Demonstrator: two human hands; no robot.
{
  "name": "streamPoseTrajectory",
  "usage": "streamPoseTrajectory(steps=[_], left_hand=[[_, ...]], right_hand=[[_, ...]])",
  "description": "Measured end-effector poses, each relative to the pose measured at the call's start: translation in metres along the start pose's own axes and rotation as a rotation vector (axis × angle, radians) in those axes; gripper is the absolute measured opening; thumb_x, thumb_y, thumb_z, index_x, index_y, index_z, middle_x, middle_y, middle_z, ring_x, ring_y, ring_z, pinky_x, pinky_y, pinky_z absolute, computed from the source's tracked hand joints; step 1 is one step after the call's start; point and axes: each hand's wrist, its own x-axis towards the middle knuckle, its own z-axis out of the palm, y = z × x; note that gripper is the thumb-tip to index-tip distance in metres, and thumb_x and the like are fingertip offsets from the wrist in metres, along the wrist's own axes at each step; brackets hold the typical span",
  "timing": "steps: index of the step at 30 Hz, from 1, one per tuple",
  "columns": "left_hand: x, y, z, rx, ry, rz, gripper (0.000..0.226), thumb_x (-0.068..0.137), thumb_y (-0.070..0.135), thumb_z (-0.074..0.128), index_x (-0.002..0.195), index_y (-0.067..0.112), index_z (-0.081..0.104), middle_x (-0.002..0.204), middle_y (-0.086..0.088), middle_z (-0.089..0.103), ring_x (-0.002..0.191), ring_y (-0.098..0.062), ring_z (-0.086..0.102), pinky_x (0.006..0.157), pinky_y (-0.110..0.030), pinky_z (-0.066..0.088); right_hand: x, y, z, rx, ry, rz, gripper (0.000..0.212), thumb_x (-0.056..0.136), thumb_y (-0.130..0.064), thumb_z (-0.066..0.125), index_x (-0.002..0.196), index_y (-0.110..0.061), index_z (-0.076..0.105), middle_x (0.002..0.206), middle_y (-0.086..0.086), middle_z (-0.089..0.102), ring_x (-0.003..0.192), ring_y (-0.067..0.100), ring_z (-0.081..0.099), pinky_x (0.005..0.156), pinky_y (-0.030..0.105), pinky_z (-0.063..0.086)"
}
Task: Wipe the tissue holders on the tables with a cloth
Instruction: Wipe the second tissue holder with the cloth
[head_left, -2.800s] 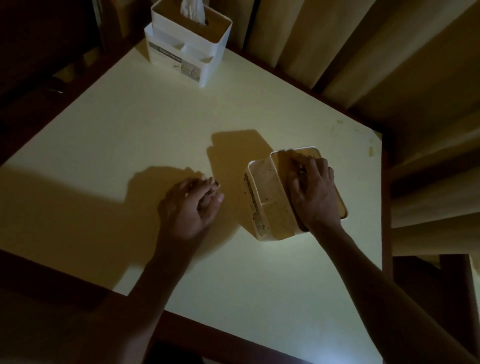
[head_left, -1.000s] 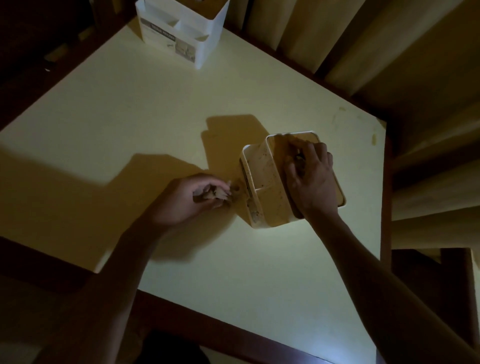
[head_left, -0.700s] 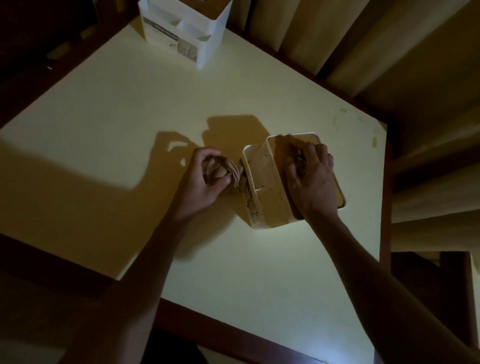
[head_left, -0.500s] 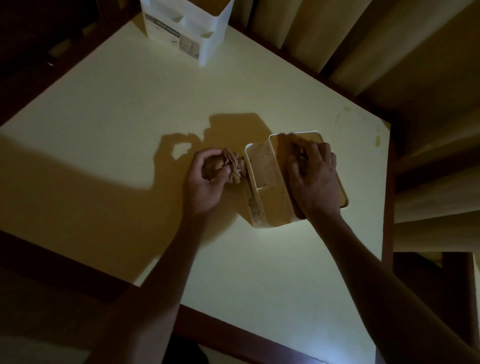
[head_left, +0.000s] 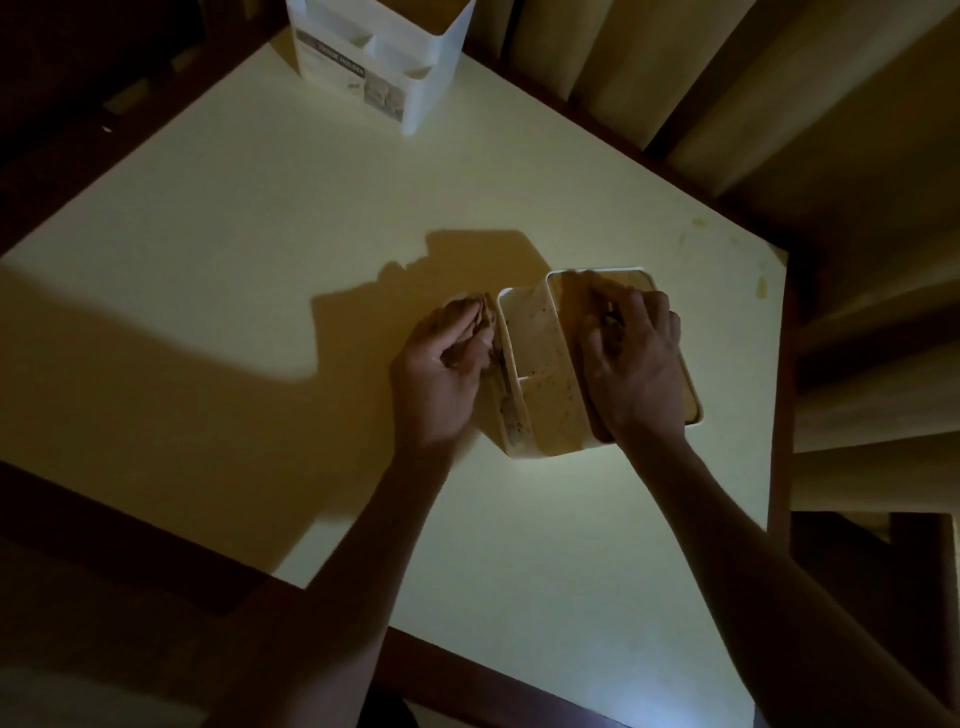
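Head view: dim, looking down on a pale counter (head_left: 260, 260).
Near tissue holder (head_left: 540, 374): right of centre, upright, speckled inside.
Left hand (head_left: 441, 369): fingers curled round a crumpled cloth (head_left: 485, 317), pressed to the holder's left wall.
Right hand (head_left: 634, 369): fingers bent over the holder's top, gripping.
Second tissue holder (head_left: 384, 57): white, at far edge, well apart.

Your speckled cream tissue holder (head_left: 540, 364) stands upright on the bench, a crumpled cloth (head_left: 485, 317) pressed against its left wall; a second white tissue holder (head_left: 384, 62) stands at the far corner.
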Motion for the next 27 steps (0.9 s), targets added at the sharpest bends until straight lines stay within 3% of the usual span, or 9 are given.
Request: streamPoseTrajectory(steps=[5,7,10,16,23,27], left_hand=[[0.012,0.011,0.003,-0.01,-0.053,-0.077,0.04,0.089,0.009,0.065,0.127,0.014,0.059,0.126,0.007,0.058,0.098,0.021,0.054,0.081,0.0,0.042],[0.008,0.011,0.002,0.021,-0.064,-0.057,0.048,0.089,0.009,0.064,0.135,0.013,0.051,0.126,0.01,0.055,0.105,0.015,0.053,0.085,0.0,0.041],[-0.007,0.011,-0.001,0.114,-0.072,0.02,0.042,0.09,0.012,0.063,0.132,0.009,0.055,0.126,0.0,0.062,0.11,-0.001,0.059,0.09,-0.006,0.044],[-0.05,0.012,-0.007,0.049,-0.113,0.061,0.029,0.091,0.008,0.061,0.119,0.009,0.065,0.115,0.0,0.067,0.104,0.0,0.063,0.086,-0.01,0.048],[0.017,0.007,0.007,0.144,-0.066,0.094,0.028,0.093,0.011,0.059,0.12,0.009,0.064,0.117,-0.001,0.066,0.1,-0.002,0.061,0.088,-0.009,0.047],[0.026,0.004,0.009,0.146,-0.105,0.152,0.027,0.094,0.007,0.056,0.119,0.008,0.065,0.115,-0.003,0.066,0.102,-0.008,0.063,0.091,-0.022,0.052]], right_hand=[[0.001,0.001,0.001,-0.047,-0.002,0.012,0.054,0.088,-0.046,0.03,0.129,-0.016,0.05,0.122,0.01,0.049,0.11,0.027,0.046,0.096,0.048,0.042],[0.001,0.002,0.001,-0.064,-0.006,-0.002,0.055,0.089,-0.046,0.03,0.13,-0.016,0.049,0.122,0.01,0.05,0.11,0.027,0.046,0.097,0.046,0.041],[0.002,0.002,0.001,-0.076,-0.006,-0.009,0.053,0.089,-0.044,0.03,0.129,-0.015,0.049,0.122,0.011,0.05,0.109,0.027,0.047,0.097,0.046,0.041],[0.0,0.002,0.002,-0.092,-0.01,-0.011,0.049,0.091,-0.042,0.032,0.13,-0.015,0.048,0.122,0.01,0.049,0.109,0.026,0.046,0.096,0.046,0.041],[0.001,0.003,0.002,-0.085,-0.007,-0.011,0.044,0.093,-0.039,0.036,0.128,-0.014,0.046,0.122,0.01,0.048,0.107,0.018,0.041,0.094,0.044,0.04],[0.001,0.002,0.002,-0.087,0.006,0.011,0.04,0.094,-0.034,0.04,0.128,-0.014,0.047,0.122,0.01,0.048,0.105,0.016,0.038,0.095,0.046,0.04]])
